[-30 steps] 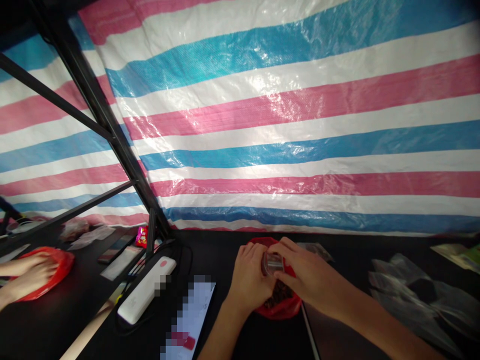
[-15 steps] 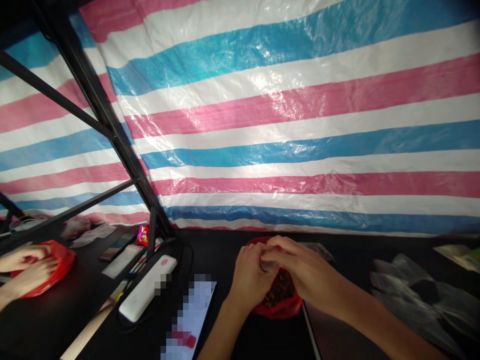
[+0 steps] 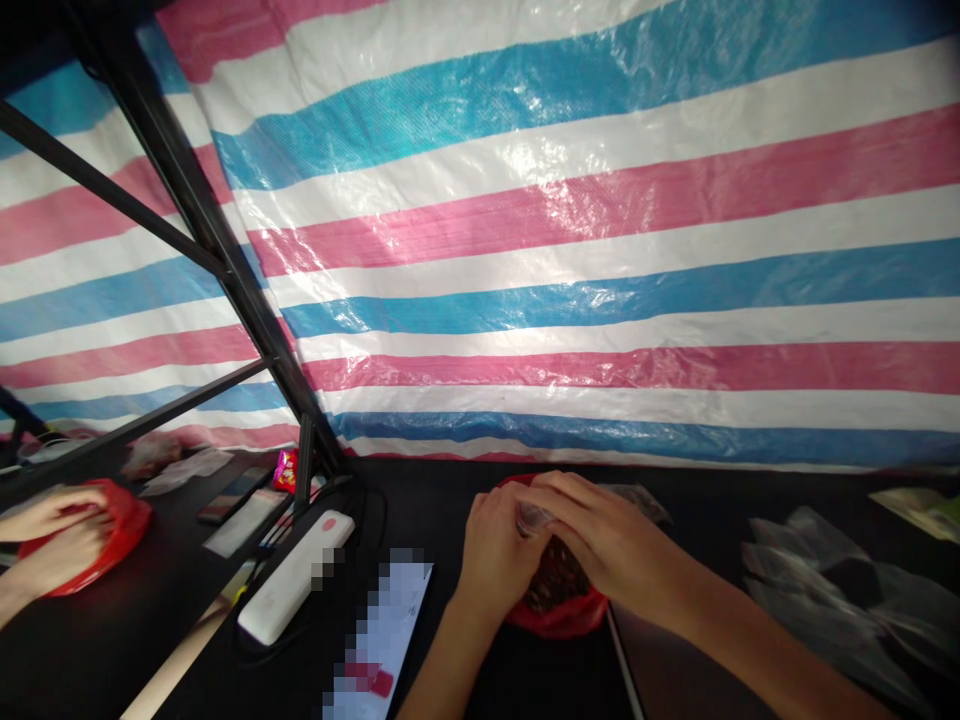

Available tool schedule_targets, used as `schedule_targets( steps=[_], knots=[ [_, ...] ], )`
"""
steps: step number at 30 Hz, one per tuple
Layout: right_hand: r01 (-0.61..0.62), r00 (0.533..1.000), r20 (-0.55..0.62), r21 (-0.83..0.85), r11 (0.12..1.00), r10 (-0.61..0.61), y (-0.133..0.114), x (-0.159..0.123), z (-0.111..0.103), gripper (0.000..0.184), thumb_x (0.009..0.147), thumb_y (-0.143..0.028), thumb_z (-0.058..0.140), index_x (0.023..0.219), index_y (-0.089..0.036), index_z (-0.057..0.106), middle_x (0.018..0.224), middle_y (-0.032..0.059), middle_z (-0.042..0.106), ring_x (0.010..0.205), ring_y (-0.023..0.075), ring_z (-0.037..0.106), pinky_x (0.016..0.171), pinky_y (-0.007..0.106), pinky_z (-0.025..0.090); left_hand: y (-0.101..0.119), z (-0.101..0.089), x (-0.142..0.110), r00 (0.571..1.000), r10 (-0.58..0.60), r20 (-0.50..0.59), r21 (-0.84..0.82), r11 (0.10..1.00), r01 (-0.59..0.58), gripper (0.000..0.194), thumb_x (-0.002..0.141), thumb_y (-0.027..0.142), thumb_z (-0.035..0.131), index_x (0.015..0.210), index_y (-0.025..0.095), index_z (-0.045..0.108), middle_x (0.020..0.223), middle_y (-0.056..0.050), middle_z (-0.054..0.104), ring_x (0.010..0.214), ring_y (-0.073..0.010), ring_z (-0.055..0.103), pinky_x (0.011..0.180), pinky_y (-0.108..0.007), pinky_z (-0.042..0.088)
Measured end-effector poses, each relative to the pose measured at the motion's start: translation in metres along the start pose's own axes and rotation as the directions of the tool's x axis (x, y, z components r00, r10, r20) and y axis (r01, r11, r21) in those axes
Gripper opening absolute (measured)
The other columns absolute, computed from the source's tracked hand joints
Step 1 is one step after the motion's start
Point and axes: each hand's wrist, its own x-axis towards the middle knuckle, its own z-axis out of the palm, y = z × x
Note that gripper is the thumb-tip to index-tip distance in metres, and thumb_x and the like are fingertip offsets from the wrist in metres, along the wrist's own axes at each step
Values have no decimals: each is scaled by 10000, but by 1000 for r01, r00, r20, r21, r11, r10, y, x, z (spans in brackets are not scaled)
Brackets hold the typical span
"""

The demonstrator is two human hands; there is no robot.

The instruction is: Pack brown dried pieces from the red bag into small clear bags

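Observation:
A red plastic bag (image 3: 571, 618) stands with its mouth wide on the black table, holding a mass of small dark brown pieces (image 3: 556, 578). Over its far left part, a small clear plastic bag (image 3: 532, 517) shows between my hands, mostly covered by fingers. My left hand (image 3: 496, 550) grips its left side, thumb toward the middle. From the right my right hand (image 3: 592, 525) reaches over, fingers bent onto the top of the clear bag and touching the left hand. The fingertips are partly hidden.
Left of my arms lie a phone (image 3: 386, 635) and a white power strip (image 3: 296, 578) with a black cable. A dark flat panel (image 3: 675, 670) is under my right forearm; clear bags (image 3: 817, 570) lie right. Far left, another person's hands (image 3: 64, 540) work in a red bag.
My right hand has closed over the clear bag, which showed more openly before. My left hand has stayed nearly in place. The other person's hands have shifted slightly in their red bag.

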Motion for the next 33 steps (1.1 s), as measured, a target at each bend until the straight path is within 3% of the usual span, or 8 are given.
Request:
schedule_targets(
  steps=[5, 10, 14, 18, 22, 25, 30, 33],
  knots=[
    [-96, 995, -4, -39, 995, 96, 1, 1, -2, 477, 1016, -280, 605, 1490, -317, 575, 1304, 80, 701, 1185, 267, 679, 1034, 402, 552, 1, -1, -1, 1000, -12, -5, 23, 1000, 12, 136, 875, 225, 703, 995, 242, 641, 972, -30, 748, 909, -266, 689, 832, -405, 463],
    [-24, 999, -44, -6, 1000, 24, 1, 2, -5, 475, 1036, -166, 475, 1468, -321, 596, 1401, 75, 661, 1295, 250, 621, 1124, 405, 505, 2, -1, -1, 999, -46, -15, 42, 998, 46, 110, 894, 292, 716, 922, 252, 617, 872, -10, 730, 811, -241, 664, 754, -349, 431],
    [-108, 986, -137, -75, 991, 97, 6, 0, -6, 495, 1040, -184, 429, 1502, -312, 552, 1479, 86, 594, 1331, 261, 597, 1136, 444, 499, 2, -5, 2, 991, -110, -82, 38, 993, 113, 187, 962, 341, 651, 824, 250, 563, 757, 21, 689, 745, -214, 644, 741, -328, 406],
    [-147, 989, -30, -203, 968, 144, 16, -4, -1, 459, 963, -116, 483, 1357, -243, 680, 1327, 117, 675, 1260, 301, 616, 1105, 503, 508, -1, -9, 4, 965, -199, -172, 88, 972, 216, 250, 1010, 373, 570, 801, 253, 505, 723, 13, 656, 733, -225, 636, 724, -331, 390],
    [-167, 984, 15, -286, 943, 179, 26, -6, 10, 419, 880, -58, 555, 1223, -214, 737, 1218, 125, 702, 1317, 339, 548, 1173, 566, 407, -6, -5, 1, 963, -224, -153, 218, 942, 254, 183, 978, 348, 592, 849, 241, 519, 877, -53, 672, 890, -281, 664, 780, -360, 420],
    [-231, 966, 57, -259, 938, 253, 32, -7, 15, 359, 910, -78, 536, 1185, -198, 732, 1186, 126, 685, 1191, 308, 632, 1073, 489, 493, -11, 3, -3, 949, -281, -142, 301, 901, 312, 189, 920, 351, 670, 932, 213, 541, 1064, -131, 667, 1062, -343, 648, 849, -397, 443],
    [-283, 949, 112, -114, 952, 295, 36, -8, 11, 322, 943, -88, 509, 1141, -218, 727, 1133, 90, 680, 964, 216, 706, 892, 329, 561, -23, 4, -1, 899, -436, 35, 91, 897, 432, 145, 926, 255, 622, 865, 242, 491, 821, -40, 661, 793, -247, 670, 685, -302, 389],
    [-263, 964, 20, -106, 959, 266, 35, -8, 3, 324, 975, -130, 508, 1182, -248, 726, 1137, 86, 701, 966, 223, 698, 887, 335, 568, -27, -3, 5, 913, -409, -7, -87, 909, 407, 162, 923, 165, 545, 822, 251, 451, 704, 23, 588, 672, -190, 605, 635, -273, 340]
  ],
)
